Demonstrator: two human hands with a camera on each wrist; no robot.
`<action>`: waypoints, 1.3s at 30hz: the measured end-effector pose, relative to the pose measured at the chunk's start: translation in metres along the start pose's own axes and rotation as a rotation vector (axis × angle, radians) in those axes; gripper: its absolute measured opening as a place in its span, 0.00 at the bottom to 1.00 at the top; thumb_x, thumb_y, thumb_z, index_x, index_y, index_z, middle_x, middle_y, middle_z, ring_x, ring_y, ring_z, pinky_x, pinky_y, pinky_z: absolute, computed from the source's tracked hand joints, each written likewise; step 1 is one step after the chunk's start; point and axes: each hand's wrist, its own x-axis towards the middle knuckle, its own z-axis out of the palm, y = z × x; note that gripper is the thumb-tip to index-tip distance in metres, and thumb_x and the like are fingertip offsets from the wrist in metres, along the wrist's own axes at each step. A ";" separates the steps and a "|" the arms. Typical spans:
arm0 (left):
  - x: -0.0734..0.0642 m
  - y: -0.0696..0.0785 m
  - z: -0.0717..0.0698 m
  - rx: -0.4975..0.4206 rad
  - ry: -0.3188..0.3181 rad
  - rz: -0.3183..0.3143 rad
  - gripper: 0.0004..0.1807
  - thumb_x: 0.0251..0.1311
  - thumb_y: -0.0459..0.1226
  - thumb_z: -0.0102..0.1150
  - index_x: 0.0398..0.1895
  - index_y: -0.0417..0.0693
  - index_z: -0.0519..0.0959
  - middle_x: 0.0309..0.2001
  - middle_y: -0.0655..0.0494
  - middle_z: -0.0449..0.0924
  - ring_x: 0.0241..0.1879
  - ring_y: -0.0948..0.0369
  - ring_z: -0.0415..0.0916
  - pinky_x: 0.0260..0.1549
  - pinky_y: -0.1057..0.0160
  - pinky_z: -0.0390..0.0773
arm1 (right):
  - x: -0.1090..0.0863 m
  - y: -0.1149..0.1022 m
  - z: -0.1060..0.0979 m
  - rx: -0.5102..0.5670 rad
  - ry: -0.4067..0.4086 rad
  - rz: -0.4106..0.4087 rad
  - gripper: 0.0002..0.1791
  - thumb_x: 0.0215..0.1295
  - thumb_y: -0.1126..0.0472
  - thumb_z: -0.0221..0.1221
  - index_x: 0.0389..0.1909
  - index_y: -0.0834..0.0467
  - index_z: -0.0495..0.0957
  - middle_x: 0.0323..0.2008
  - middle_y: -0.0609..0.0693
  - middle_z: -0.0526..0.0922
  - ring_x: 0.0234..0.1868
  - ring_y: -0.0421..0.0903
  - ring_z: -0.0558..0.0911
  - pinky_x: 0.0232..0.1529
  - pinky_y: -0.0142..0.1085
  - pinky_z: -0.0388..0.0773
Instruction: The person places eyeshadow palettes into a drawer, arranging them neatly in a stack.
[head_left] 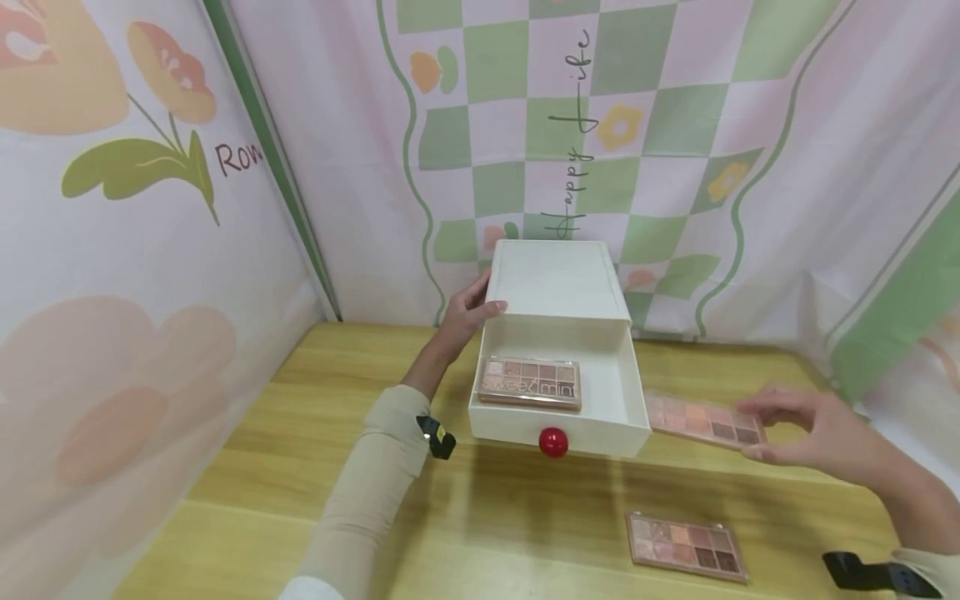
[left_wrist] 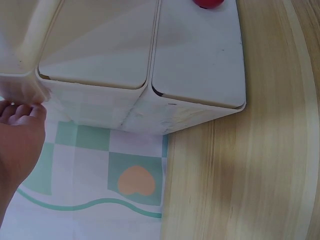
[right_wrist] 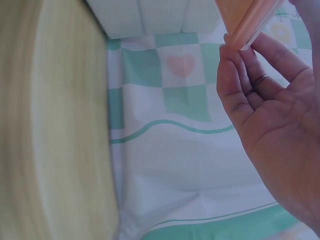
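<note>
Your right hand [head_left: 825,432] pinches a palette [head_left: 693,418]; your left hand [head_left: 463,315], fingers partly hidden, grips the cabinet's [head_left: 558,281] left edge.

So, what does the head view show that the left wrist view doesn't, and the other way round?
Only the head view: the right hand pinching a flat rectangular pinkish makeup palette, a similar rectangular palette on the table, and a clear-lidded palette inside the open white drawer.

Only the left wrist view: two closed flat white drawer fronts, the lower with a partly visible red knob.

Both: the left hand against the boxy white drawer unit, the yellowish wooden tabletop, and green-checked cloth.
</note>
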 end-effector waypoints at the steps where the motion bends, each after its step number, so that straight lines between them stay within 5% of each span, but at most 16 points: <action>1: 0.000 0.000 0.000 -0.003 -0.001 0.002 0.44 0.62 0.39 0.56 0.81 0.45 0.51 0.82 0.44 0.52 0.79 0.47 0.58 0.77 0.53 0.65 | 0.001 -0.001 -0.002 0.001 0.003 -0.003 0.30 0.44 0.77 0.72 0.54 0.63 0.82 0.43 0.32 0.82 0.43 0.26 0.80 0.47 0.10 0.71; 14: 0.000 0.000 0.001 -0.003 -0.001 -0.005 0.44 0.62 0.39 0.57 0.81 0.46 0.52 0.82 0.45 0.52 0.79 0.48 0.58 0.77 0.53 0.65 | 0.010 -0.014 -0.015 0.030 0.046 -0.130 0.33 0.37 0.82 0.71 0.52 0.68 0.82 0.42 0.34 0.83 0.42 0.28 0.80 0.51 0.10 0.74; 39: -0.001 0.000 0.000 -0.012 0.002 0.002 0.44 0.63 0.37 0.57 0.81 0.45 0.51 0.81 0.43 0.53 0.77 0.45 0.61 0.76 0.51 0.67 | 0.026 -0.042 -0.028 -0.020 0.103 -0.134 0.33 0.36 0.83 0.71 0.51 0.68 0.82 0.42 0.39 0.83 0.44 0.29 0.80 0.55 0.08 0.69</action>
